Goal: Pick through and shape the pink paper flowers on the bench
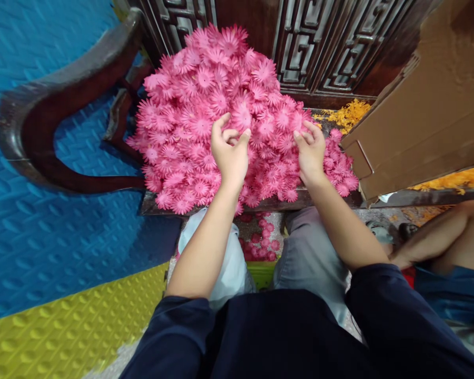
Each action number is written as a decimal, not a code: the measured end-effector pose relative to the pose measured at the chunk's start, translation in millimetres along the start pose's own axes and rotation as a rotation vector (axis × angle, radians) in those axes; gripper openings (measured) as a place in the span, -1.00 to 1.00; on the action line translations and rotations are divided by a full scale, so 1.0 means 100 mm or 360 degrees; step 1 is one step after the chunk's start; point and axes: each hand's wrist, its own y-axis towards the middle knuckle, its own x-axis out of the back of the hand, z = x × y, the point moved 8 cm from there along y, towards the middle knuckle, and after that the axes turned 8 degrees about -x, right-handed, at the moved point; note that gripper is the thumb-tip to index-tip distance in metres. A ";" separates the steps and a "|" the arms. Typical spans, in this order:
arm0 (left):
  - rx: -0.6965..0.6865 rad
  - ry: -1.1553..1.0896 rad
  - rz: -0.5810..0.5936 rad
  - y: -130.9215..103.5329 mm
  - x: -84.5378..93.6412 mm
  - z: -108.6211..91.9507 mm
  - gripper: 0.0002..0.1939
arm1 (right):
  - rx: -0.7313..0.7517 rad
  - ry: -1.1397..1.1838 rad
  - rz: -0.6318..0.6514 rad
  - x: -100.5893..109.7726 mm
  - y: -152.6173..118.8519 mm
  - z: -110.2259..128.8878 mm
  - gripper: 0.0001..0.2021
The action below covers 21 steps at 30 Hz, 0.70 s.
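Many pink artificial flower heads [197,126] lie heaped on a dark wooden bench [158,204]. Over the middle of the heap is my left hand [230,152], palm turned up, fingers curled and a little apart, with nothing visible in it. My right hand [311,150] hovers at the heap's right side, its fingers bent and thumb apart from them, also with nothing visible between them. Pink blossoms show in the gap between the two hands. Whether the fingertips touch any flowers is hard to tell.
At the right, a cardboard box [422,110] leans beside orange petals [349,115]. A curved wooden armrest [27,131] stands left, over blue matting [75,231]. Fallen pink flowers [264,239] lie between my knees. Another person's arm [434,237] is at lower right.
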 end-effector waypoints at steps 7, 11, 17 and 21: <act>0.0135 -0.0116 -0.0028 -0.01 -0.03 0.09 -0.71 | 0.0009 -0.0239 0.0113 -0.01 -0.06 0.19 -0.72; 0.0104 -0.0166 0.0055 -0.02 -0.08 0.00 -0.78 | 0.0044 -0.0325 0.0080 0.00 -0.12 0.26 -0.68; 0.0040 -0.0036 0.0077 -0.04 -0.08 -0.11 -0.83 | 0.0040 -0.0266 0.0009 -0.03 -0.22 0.34 -0.62; -0.0017 -0.0005 0.0162 -0.07 -0.15 -0.17 -0.89 | 0.0076 -0.0218 -0.0017 -0.04 -0.30 0.50 -0.64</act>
